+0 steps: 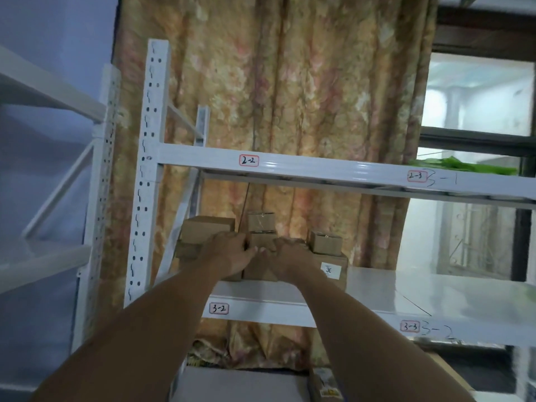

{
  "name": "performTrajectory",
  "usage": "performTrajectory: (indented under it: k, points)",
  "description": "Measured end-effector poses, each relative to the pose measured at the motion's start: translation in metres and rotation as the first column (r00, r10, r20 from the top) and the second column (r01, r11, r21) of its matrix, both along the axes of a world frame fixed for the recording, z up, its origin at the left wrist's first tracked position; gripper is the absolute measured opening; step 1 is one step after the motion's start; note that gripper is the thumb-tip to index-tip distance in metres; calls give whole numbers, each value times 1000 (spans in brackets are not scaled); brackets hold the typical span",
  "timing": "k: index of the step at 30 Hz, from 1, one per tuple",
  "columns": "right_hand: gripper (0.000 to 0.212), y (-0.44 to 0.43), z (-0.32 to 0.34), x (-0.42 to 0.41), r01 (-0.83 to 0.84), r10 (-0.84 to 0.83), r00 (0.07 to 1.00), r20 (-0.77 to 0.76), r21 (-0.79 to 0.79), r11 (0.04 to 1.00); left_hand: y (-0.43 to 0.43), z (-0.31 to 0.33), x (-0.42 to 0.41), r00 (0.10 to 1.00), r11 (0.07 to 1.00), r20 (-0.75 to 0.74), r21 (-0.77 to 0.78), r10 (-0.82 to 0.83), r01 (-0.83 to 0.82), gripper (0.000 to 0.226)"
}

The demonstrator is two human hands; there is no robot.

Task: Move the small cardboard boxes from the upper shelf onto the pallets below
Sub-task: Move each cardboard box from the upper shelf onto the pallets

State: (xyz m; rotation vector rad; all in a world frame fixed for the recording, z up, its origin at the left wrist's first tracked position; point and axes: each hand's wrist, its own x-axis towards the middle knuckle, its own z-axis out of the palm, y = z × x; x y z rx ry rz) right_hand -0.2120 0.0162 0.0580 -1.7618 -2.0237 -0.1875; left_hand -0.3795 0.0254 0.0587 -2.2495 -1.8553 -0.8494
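Observation:
Several small brown cardboard boxes stand stacked on the white shelf point(377, 285) labelled 3-2. Both my arms reach up to the stack. My left hand point(227, 252) presses on the left side of the middle box point(262, 242), and my right hand point(291, 258) clasps its right side, so the fingers nearly meet in front. A smaller taped box point(261, 221) sits on top of it. Another box point(207, 227) stands to the left, one more point(325, 242) to the right on a box with a white label point(336, 268). No pallet is in view.
A white beam point(319, 171) labelled 2-2 crosses just above the boxes. The perforated upright point(145, 175) stands to the left, with a second rack point(98, 181) beyond it. A flowered curtain point(290, 91) hangs behind. Below the shelf lie a grey surface point(240, 384) and a printed carton point(324, 385).

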Motion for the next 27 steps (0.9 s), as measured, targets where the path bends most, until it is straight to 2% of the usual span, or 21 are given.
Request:
performTrajectory:
  k: [6, 11, 14, 19, 23, 27]
  points:
    - [64, 42, 16, 2, -7, 17, 991, -130, 78, 997, 36, 26, 23, 941, 988, 302, 91, -149, 127, 41]
    - [59, 81, 27, 1, -57, 78, 952, -295, 81, 995, 81, 39, 41, 854, 995, 511, 61, -99, 79, 44]
    - [63, 100, 30, -2, -83, 97, 918, -385, 54, 995, 104, 38, 46, 788, 997, 611, 21, -72, 75, 49]
    - [66, 129, 29, -5, -131, 130, 848, -514, 35, 991, 133, 34, 47, 703, 997, 711, -52, 1, 50, 57]
    - [56, 140, 27, -5, -189, 192, 773, -604, 69, 980, 142, 33, 48, 722, 998, 692, -53, 24, 17, 55]
    - [47, 146, 23, -1, -152, 214, 716, -664, 151, 977, 143, 28, 51, 705, 1000, 710, 6, -1, -4, 55]
